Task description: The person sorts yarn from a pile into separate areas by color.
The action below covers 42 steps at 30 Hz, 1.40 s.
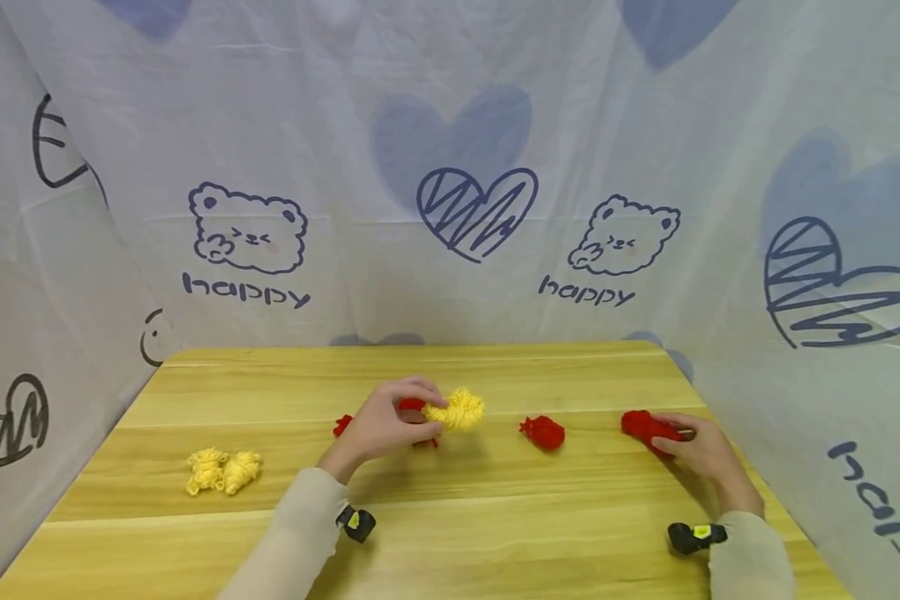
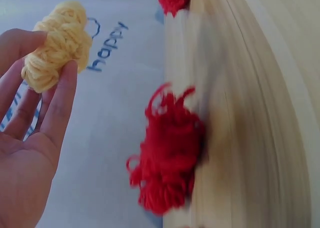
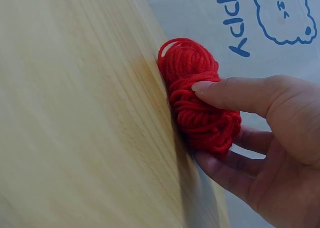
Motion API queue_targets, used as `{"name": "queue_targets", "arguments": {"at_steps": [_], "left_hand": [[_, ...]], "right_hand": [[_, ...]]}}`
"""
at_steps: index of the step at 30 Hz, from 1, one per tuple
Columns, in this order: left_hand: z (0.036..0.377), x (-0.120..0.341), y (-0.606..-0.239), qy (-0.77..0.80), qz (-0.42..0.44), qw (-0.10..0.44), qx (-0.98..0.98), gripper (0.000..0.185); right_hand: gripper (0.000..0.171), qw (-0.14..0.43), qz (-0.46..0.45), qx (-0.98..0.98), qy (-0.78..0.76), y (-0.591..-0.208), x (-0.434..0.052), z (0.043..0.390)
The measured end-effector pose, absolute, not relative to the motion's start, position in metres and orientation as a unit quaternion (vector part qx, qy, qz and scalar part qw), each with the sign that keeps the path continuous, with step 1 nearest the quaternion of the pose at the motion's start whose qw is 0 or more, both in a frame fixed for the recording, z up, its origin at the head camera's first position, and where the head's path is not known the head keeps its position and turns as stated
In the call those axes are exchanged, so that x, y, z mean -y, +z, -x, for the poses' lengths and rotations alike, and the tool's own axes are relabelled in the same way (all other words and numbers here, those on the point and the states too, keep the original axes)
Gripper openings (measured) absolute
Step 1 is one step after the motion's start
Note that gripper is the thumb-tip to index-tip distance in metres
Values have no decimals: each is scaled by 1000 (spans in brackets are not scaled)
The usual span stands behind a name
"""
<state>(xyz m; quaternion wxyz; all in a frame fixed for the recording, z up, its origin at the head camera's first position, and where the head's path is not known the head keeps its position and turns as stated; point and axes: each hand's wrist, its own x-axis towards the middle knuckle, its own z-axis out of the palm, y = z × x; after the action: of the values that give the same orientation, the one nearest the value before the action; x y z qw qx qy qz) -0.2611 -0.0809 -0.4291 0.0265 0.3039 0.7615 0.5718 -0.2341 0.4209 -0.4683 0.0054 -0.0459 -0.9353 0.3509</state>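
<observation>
The right hand (image 3: 260, 153), thumb and fingers pinching the red yarn bundle (image 3: 197, 95) on the light wooden table (image 1: 450, 517), should grip firmly and lift straight, while the left hand (image 1: 378, 429) keeps its fingertip hold on the fluffy yellow yarn bundle (image 1: 461, 409).

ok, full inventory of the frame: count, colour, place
yellow yarn bundle: 1, yellow, held in left hand, mid table
yellow yarn bundles: about 2, yellow, table's left side, touching
red yarn bundle: 1, red, between the hands
red yarn under left hand: count unclear, red, partly hidden
red yarn bundle at right: 1, red, gripped by right hand
table: 1, light wood
backdrop cloth: white, blue prints, behind and beside the table
left hand: pinches yellow bundle
right hand: grips red bundle
</observation>
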Motion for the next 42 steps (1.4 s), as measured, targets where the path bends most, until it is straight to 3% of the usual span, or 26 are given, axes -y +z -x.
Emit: {"name": "queue_targets", "arguments": {"at_steps": [26, 42], "left_hand": [[239, 206, -438, 530, -261, 4, -807, 22], [229, 248, -447, 491, -203, -6, -847, 22]], "right_hand": [[55, -3, 39, 936, 350, -471, -425, 235], [55, -2, 41, 938, 345, -470, -423, 234]]}}
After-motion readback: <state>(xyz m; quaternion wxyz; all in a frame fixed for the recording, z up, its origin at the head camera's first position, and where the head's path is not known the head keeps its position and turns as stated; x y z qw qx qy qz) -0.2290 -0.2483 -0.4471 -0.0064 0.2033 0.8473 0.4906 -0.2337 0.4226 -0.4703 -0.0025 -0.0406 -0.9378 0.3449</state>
